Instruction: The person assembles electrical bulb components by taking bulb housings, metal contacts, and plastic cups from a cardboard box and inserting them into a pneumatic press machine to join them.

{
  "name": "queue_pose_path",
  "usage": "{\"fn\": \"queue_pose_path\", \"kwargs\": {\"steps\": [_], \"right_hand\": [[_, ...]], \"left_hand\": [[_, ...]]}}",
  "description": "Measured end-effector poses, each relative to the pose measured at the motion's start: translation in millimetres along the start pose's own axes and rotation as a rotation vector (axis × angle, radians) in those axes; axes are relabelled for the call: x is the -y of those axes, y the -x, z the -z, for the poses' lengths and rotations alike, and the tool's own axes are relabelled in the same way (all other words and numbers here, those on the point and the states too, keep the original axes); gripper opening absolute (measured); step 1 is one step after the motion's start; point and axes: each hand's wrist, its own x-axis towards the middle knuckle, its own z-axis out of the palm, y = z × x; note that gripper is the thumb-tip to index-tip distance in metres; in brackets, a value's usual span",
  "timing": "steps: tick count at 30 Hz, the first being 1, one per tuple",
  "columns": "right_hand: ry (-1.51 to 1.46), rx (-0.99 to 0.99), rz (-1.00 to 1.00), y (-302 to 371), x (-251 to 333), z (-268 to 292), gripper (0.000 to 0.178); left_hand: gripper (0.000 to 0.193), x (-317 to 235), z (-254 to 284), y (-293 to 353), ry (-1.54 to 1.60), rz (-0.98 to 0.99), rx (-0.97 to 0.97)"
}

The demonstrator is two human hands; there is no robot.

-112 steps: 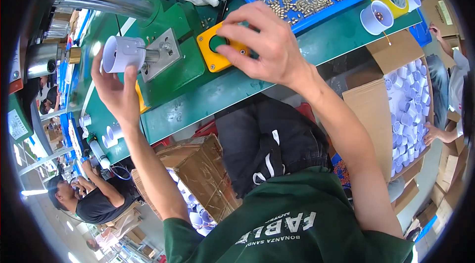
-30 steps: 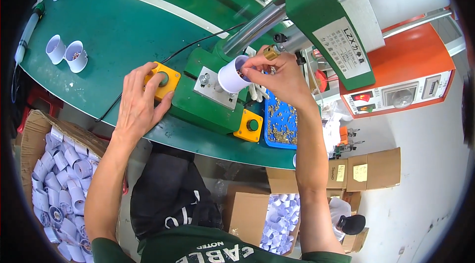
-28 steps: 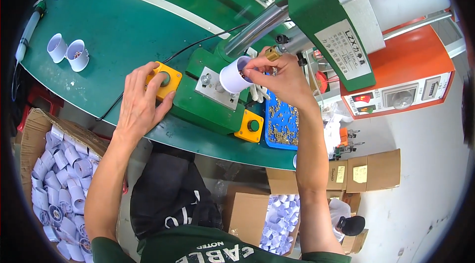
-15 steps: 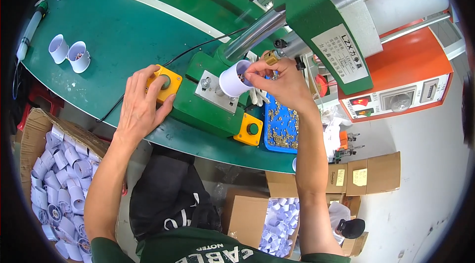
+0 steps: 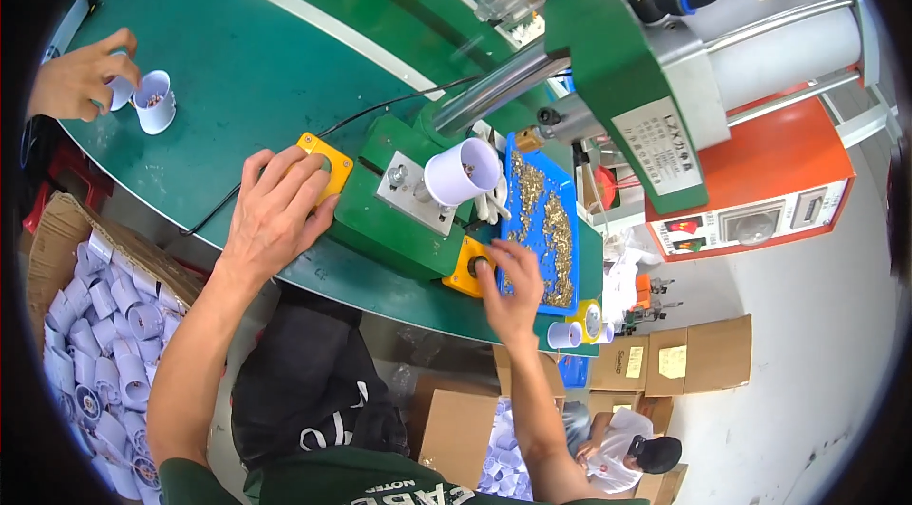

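My left hand [image 5: 277, 212] lies over the left yellow button box [image 5: 332, 178], fingers spread and covering most of its green button. At the right yellow button box [image 5: 460, 279] is my right hand [image 5: 516, 294], its fingers apart and the thumb by the dark button. Neither hand holds anything. Between them a white plastic cup [image 5: 454, 176] sits tilted on the metal fixture block [image 5: 415, 193] of a green press [image 5: 617, 58]. Small bits show inside the cup. The press's brass tip [image 5: 528, 138] hangs up and right of the cup, apart from it.
A blue tray [image 5: 543, 239] of small brass parts lies right of the press. At far left another person's hand [image 5: 84, 79] grips a cup beside a second white cup [image 5: 155, 106]. Cartons of white cups [image 5: 112, 315] stand below the bench; an orange control box [image 5: 760, 177] is at right.
My right hand has left the cup and come down to the right button box. My left hand's fingers now cover the left button. Another person's hand has reached a cup at far left.
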Motion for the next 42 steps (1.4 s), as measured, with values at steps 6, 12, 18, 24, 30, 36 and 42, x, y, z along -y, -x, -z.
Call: {"fn": "queue_pose_path", "kwargs": {"steps": [6, 12, 18, 24, 30, 36, 42], "right_hand": [[-0.017, -0.137, 0.046, 33, 3, -19, 0.027], [0.034, -0.127, 0.088, 28, -6, -21, 0.031], [-0.009, -0.165, 0.080, 32, -7, -26, 0.035], [-0.110, -0.304, -0.074, 37, -20, -22, 0.026], [0.095, -0.235, -0.310, 26, -75, -9, 0.022], [0.128, -0.020, -0.427, 17, -80, -14, 0.022], [0.092, 0.015, -0.509, 17, -77, -14, 0.016]], "left_hand": [[0.033, 3, 1, 2, -0.056, 0.003, -0.047], [0.029, 4, -5, 2, -0.124, -0.013, -0.039], [0.030, 3, -3, 2, -0.077, 0.018, 0.009], [0.039, 4, -4, 5, -0.086, -0.032, -0.071], [0.047, -8, -4, -4, 0.015, -0.033, -0.064], [0.068, -39, -12, -39, 0.224, 0.124, 0.009], [0.088, -60, -26, -68, 0.364, 0.172, 0.025]]}}
